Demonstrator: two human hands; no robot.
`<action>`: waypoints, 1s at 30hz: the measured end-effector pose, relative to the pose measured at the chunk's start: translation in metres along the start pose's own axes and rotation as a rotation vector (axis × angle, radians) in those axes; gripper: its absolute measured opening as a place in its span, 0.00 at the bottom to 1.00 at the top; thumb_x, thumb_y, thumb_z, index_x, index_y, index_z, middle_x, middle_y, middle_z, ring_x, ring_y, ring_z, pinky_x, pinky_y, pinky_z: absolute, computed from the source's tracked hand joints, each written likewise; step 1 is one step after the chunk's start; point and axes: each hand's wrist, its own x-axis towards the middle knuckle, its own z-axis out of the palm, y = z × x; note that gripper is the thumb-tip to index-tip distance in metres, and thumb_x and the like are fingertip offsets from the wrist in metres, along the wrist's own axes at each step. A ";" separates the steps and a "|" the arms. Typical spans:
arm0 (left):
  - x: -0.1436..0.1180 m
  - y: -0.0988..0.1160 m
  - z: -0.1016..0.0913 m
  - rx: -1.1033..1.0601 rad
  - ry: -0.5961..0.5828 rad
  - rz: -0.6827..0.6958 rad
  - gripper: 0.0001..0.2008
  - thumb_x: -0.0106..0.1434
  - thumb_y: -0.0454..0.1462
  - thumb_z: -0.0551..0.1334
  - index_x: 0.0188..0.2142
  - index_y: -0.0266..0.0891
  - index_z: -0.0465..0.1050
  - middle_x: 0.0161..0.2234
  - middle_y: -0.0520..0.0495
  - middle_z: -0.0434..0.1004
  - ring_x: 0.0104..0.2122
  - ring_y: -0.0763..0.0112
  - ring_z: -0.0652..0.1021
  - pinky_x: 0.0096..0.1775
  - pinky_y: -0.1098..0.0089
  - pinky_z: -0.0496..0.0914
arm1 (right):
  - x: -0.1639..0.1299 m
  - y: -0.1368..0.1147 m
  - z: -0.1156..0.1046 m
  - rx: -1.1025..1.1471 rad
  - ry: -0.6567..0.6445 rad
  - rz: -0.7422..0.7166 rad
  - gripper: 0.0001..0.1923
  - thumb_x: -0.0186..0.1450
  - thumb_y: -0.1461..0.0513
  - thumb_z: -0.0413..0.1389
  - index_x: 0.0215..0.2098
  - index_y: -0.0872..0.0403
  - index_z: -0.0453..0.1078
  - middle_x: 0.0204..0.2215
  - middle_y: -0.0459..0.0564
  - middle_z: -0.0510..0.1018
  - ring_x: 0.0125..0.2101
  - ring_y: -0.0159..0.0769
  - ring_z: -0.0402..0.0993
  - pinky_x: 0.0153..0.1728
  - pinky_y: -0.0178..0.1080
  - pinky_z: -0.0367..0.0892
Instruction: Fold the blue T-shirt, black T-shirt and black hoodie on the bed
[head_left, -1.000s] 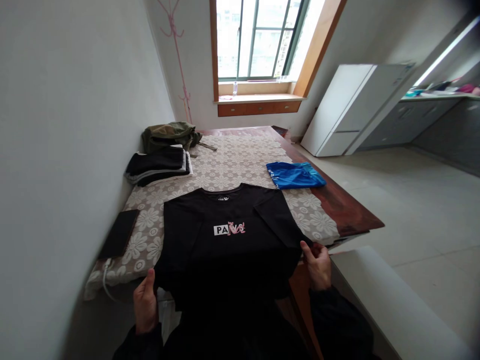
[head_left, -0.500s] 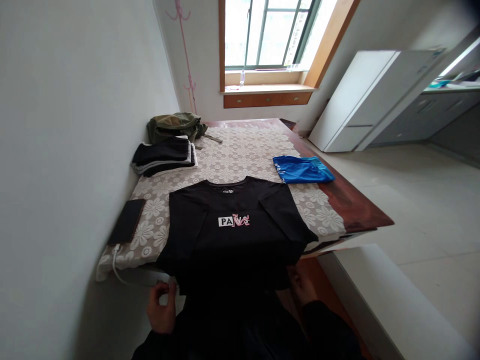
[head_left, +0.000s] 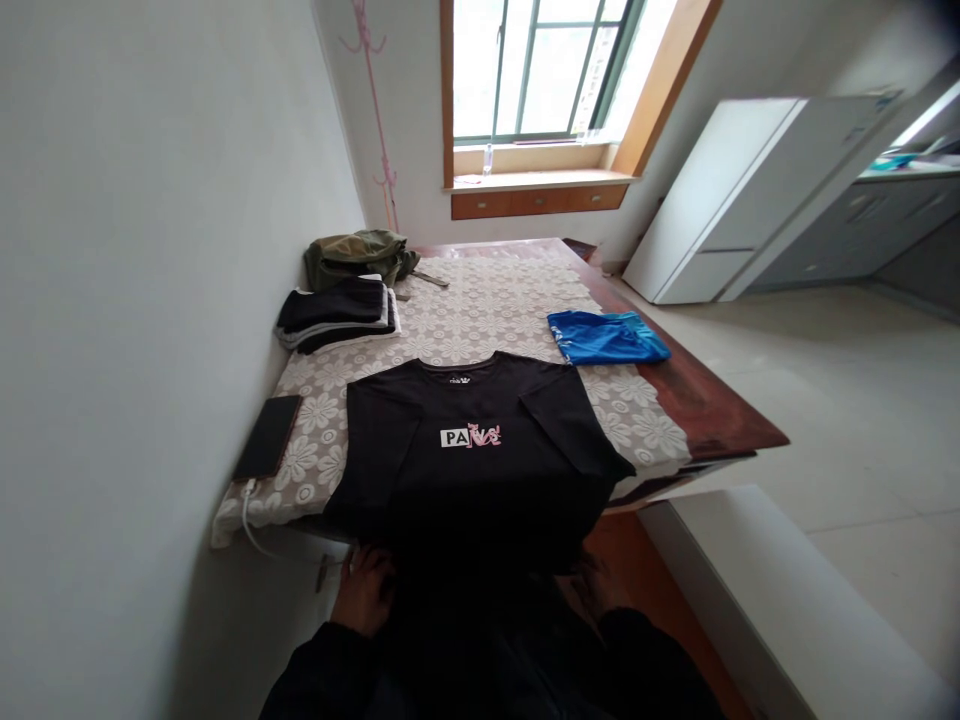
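The left hand (head_left: 366, 592) and right hand (head_left: 594, 588) are at the near end of the black T-shirt (head_left: 480, 485) overhanging the table (head_left: 739, 422), their grip too dark to tell, and even, light tension should keep the cloth smooth.

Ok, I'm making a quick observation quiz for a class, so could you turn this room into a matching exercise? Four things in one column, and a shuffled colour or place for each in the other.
Things:
1. shirt
2. backpack
3. bottle
4. fridge

Colours and places:
A. upright on the windowsill
B. black, spread out on the table
C. white, standing on the floor
D. greenish, at the table's far left

Right pairs: 1-B, 2-D, 3-A, 4-C
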 end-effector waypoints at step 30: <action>-0.082 -0.046 -0.012 -0.306 0.716 -0.038 0.13 0.70 0.45 0.57 0.35 0.47 0.79 0.41 0.41 0.86 0.46 0.54 0.83 0.55 0.55 0.74 | -0.001 0.065 -0.120 -0.325 -0.194 -0.364 0.11 0.59 0.52 0.64 0.38 0.41 0.85 0.46 0.53 0.86 0.47 0.56 0.84 0.51 0.58 0.81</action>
